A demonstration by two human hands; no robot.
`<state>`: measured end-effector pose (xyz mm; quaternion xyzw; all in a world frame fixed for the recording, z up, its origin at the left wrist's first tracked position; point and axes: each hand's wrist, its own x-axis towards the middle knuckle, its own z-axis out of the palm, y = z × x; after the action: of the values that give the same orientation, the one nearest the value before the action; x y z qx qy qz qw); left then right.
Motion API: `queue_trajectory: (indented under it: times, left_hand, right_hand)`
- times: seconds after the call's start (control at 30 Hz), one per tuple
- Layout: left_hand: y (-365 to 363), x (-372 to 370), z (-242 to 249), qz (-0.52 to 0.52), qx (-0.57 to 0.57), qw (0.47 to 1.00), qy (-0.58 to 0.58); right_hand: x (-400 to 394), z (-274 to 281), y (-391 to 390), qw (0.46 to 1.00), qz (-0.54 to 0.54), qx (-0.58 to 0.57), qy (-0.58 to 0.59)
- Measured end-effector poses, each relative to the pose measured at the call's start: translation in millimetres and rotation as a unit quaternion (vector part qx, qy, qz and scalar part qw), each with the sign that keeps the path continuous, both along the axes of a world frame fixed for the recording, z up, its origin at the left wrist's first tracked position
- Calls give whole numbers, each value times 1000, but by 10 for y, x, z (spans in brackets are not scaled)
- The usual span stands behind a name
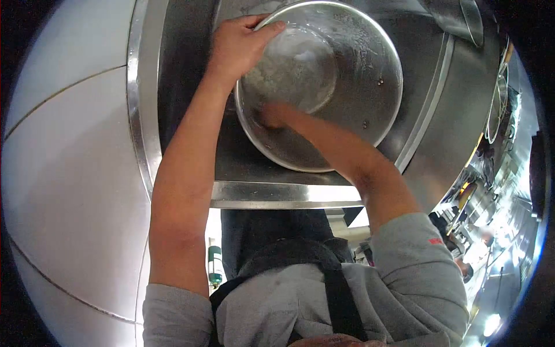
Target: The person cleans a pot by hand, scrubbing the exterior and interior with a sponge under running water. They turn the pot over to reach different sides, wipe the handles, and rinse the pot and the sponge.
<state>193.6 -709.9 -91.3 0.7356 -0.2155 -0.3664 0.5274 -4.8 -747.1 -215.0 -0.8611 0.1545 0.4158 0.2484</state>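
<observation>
A large round metal bowl [364,87] with a wet, soapy-looking inside rests tilted in a metal basin [191,75]. At the bowl's upper left rim, my left hand [240,46] grips the edge, its thumb over the inside. My right hand [274,115] is inside the bowl against the lower left wall. Motion blurs its fingers, and whatever they may hold cannot be made out.
White wall tiles [75,156] line the left side. A metal container [462,23] stands at the upper right. The basin's metal front edge [272,195] runs before my body. Pans and utensils crowd the far right. A green bottle [215,265] is below the edge.
</observation>
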Motion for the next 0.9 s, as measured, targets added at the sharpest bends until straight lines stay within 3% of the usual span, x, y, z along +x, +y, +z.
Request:
queue_trajectory:
  times: [0.03,0.07,0.1,0.13,0.17,0.2,0.23,0.27,0.3,0.33,0.37,0.43,0.5,0.57,0.67,0.73,0.77,0.8,0.83,0.87,0.9]
  left_hand:
    - [-8,14,-15,-15,21,999,-20]
    - [-32,7,-16,-32,39,998,-38]
    - [-51,-16,3,-39,40,998,-38]
    - [-55,-35,30,-38,52,997,-40]
    - [-49,-45,58,-34,64,996,-43]
    - [-72,-62,72,-36,64,996,-43]
    - [-96,-72,97,-43,70,995,-50]
    - [-116,-62,110,-48,75,994,-59]
    - [-119,-35,103,-49,77,994,-62]
    - [-95,0,160,-61,98,991,-63]
    - [-101,-10,176,-72,119,988,-62]
    - [-112,-1,69,-80,97,988,-92]
    - [-60,33,-15,-81,76,987,-118]
    - [-54,56,-6,-89,93,992,-8]
    - [1,55,65,-73,129,988,-44]
    - [31,20,-38,-78,114,989,-59]
    - [-11,47,-56,-74,95,989,-85]
    - [-26,74,-46,-70,91,989,-89]
    - [-22,62,-42,-61,83,989,-109]
    - [-29,37,-79,-52,76,988,-126]
    - [-40,9,-189,-25,48,997,-55]
  right_hand:
    - [253,-24,-154,997,50,-19,-56]
    - [492,22,-566,969,-147,88,-175]
    - [595,139,-973,910,-315,159,-218]
    - [483,389,-1426,802,-497,217,-250]
    - [300,559,-1770,684,-609,266,-301]
    - [124,616,-1941,597,-668,280,-344]
    - [65,659,-1950,562,-694,253,-372]
    - [102,633,-1931,600,-681,183,-378]
    - [205,533,-1866,718,-609,40,-335]
    - [441,604,-1697,869,-423,-171,-190]
    - [765,683,-1459,929,-263,-258,-36]
    - [872,195,-553,943,-181,-261,-105]
    - [355,124,52,976,-139,-135,-103]
    - [-452,259,-399,995,-52,-80,-17]
    - [-535,386,-1704,979,73,-188,-4]
    - [-505,292,-1865,955,120,-250,-103]
    - [-679,70,-1940,882,189,-322,-287]
    - [-800,-163,-1768,944,153,-279,-92]
    - [-947,-408,-1440,963,107,-221,111]
    - [-974,-683,-960,966,-16,-164,201]
    - [-730,-596,-470,981,-61,-79,163]
